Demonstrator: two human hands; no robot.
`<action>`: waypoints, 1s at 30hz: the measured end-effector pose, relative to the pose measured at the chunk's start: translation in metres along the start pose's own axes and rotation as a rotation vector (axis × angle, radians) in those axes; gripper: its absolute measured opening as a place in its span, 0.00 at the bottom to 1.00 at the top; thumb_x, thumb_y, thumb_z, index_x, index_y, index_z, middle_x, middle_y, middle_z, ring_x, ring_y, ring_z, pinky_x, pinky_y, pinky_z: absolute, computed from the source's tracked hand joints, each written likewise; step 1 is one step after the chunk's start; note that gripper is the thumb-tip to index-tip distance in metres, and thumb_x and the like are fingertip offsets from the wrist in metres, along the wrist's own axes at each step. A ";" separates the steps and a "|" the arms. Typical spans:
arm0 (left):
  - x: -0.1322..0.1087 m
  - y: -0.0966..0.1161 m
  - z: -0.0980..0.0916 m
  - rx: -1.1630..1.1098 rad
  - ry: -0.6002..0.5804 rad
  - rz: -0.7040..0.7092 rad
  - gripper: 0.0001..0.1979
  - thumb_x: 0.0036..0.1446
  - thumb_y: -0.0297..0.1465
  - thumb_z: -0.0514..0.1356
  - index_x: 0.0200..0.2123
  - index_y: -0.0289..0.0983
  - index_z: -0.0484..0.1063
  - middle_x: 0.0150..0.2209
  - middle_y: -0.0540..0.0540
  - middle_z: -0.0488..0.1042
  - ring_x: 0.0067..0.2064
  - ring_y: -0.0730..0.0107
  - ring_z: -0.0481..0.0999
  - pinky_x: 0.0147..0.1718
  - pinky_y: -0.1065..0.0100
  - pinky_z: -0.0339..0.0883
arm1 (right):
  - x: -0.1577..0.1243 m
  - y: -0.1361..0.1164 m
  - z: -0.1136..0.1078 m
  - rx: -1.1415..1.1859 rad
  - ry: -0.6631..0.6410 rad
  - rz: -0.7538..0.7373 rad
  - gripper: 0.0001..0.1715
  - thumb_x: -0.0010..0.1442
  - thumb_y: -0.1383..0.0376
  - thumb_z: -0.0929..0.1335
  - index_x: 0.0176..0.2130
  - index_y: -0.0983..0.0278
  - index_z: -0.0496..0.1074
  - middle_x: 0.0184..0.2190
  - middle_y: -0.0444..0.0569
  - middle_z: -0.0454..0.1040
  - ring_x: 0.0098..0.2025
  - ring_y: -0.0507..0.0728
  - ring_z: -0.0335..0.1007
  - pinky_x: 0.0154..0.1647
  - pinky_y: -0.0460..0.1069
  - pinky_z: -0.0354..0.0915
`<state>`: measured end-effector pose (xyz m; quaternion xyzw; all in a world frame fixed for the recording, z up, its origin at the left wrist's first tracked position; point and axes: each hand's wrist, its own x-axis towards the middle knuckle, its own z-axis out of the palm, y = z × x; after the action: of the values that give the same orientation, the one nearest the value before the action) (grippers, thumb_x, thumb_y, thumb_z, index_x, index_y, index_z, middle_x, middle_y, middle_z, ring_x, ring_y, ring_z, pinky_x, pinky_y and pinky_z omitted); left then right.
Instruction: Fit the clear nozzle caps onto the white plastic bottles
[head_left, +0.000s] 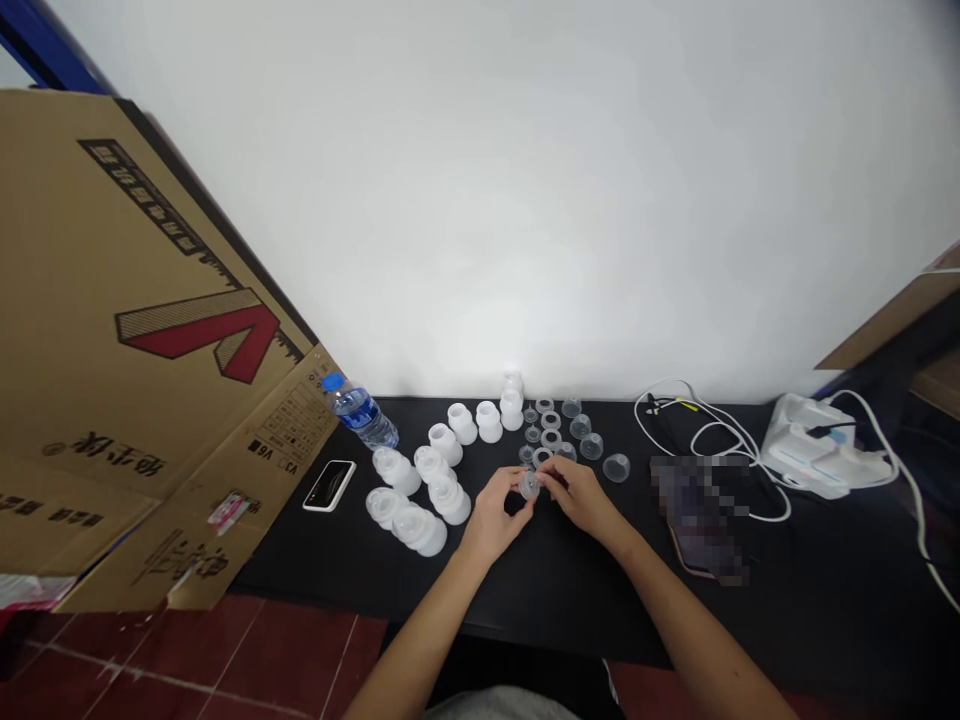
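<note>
My left hand (495, 515) and my right hand (576, 492) meet over the black table, fingers pinching a small translucent round piece (529, 487) between them. Just beyond my fingers lie several clear silicone nipple-like pieces (532, 434). Beside those runs a column of pale flat rings (550, 420). Further right sit several clear dome caps (591, 446), one of them (616, 467) apart from the others. Left of my left hand stand several white flared pieces with narrow waists (448, 497); the nearer ones have clear tops.
A water bottle (364, 415) and a white-edged phone (329, 486) lie left, near a large cardboard box (150, 350). On the right are a pixelated dark device (697, 520), white cables (720, 430) and a white power unit (806, 445). A white wall (525, 200) rises behind the table (570, 590).
</note>
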<state>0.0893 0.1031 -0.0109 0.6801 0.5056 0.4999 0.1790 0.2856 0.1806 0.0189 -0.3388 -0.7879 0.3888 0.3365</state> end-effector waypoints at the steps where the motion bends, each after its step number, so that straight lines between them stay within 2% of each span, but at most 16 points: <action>1: 0.000 0.000 -0.001 -0.003 -0.011 0.012 0.17 0.64 0.25 0.66 0.55 0.42 0.76 0.56 0.40 0.80 0.53 0.59 0.85 0.51 0.58 0.83 | 0.000 -0.001 0.000 0.004 0.002 0.002 0.13 0.76 0.57 0.66 0.42 0.59 0.77 0.33 0.46 0.80 0.31 0.57 0.75 0.36 0.50 0.70; 4: 0.001 0.002 -0.001 -0.028 0.001 0.000 0.15 0.64 0.26 0.67 0.54 0.41 0.76 0.55 0.41 0.80 0.51 0.60 0.85 0.50 0.59 0.83 | 0.001 -0.003 -0.002 0.001 0.018 -0.020 0.14 0.76 0.56 0.66 0.41 0.59 0.76 0.30 0.45 0.78 0.30 0.57 0.74 0.37 0.51 0.70; 7: 0.001 0.004 0.000 -0.036 0.022 -0.037 0.14 0.65 0.28 0.67 0.53 0.41 0.76 0.54 0.41 0.80 0.48 0.62 0.85 0.49 0.59 0.84 | 0.000 -0.004 -0.002 -0.006 0.034 -0.047 0.13 0.76 0.55 0.67 0.42 0.59 0.76 0.34 0.47 0.79 0.34 0.58 0.76 0.39 0.51 0.70; 11: -0.001 0.003 -0.001 -0.027 0.041 -0.057 0.13 0.66 0.30 0.67 0.53 0.40 0.76 0.54 0.40 0.81 0.49 0.61 0.85 0.48 0.58 0.84 | -0.001 -0.001 0.000 -0.003 0.009 -0.040 0.09 0.73 0.56 0.70 0.44 0.59 0.76 0.34 0.46 0.79 0.32 0.56 0.74 0.36 0.50 0.69; 15: -0.001 0.001 -0.002 -0.008 0.046 -0.035 0.14 0.66 0.29 0.67 0.53 0.41 0.76 0.54 0.40 0.81 0.50 0.61 0.84 0.49 0.58 0.82 | 0.000 0.001 0.002 0.052 0.004 -0.052 0.09 0.73 0.58 0.71 0.42 0.59 0.78 0.39 0.48 0.83 0.37 0.58 0.78 0.40 0.51 0.71; 18: 0.000 0.003 0.000 0.025 0.059 -0.037 0.15 0.64 0.28 0.69 0.53 0.41 0.76 0.53 0.42 0.81 0.45 0.64 0.83 0.45 0.61 0.81 | 0.000 0.001 0.002 0.065 0.024 -0.070 0.11 0.73 0.58 0.70 0.40 0.59 0.79 0.37 0.49 0.84 0.37 0.59 0.80 0.40 0.51 0.72; 23: 0.001 0.009 0.001 0.093 0.089 -0.050 0.13 0.62 0.28 0.69 0.50 0.41 0.76 0.44 0.46 0.79 0.37 0.68 0.77 0.37 0.65 0.77 | -0.001 -0.001 0.002 0.069 0.087 -0.092 0.10 0.73 0.59 0.70 0.39 0.59 0.79 0.36 0.49 0.84 0.37 0.60 0.80 0.39 0.52 0.73; 26: 0.002 0.008 -0.002 0.069 0.068 0.011 0.13 0.63 0.29 0.69 0.50 0.40 0.75 0.46 0.44 0.80 0.40 0.65 0.80 0.41 0.62 0.78 | -0.001 -0.005 -0.001 0.100 0.100 -0.069 0.08 0.72 0.60 0.71 0.39 0.58 0.79 0.35 0.48 0.83 0.37 0.60 0.80 0.40 0.53 0.72; 30: 0.004 0.005 -0.007 0.041 0.046 0.098 0.14 0.64 0.29 0.70 0.50 0.40 0.74 0.50 0.41 0.83 0.51 0.57 0.85 0.52 0.55 0.80 | 0.000 -0.005 -0.005 0.211 0.091 -0.001 0.08 0.71 0.58 0.73 0.39 0.58 0.80 0.36 0.48 0.83 0.37 0.60 0.79 0.40 0.53 0.72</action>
<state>0.0855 0.1022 -0.0023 0.6957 0.4858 0.5131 0.1290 0.2879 0.1797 0.0253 -0.3182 -0.7269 0.4534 0.4059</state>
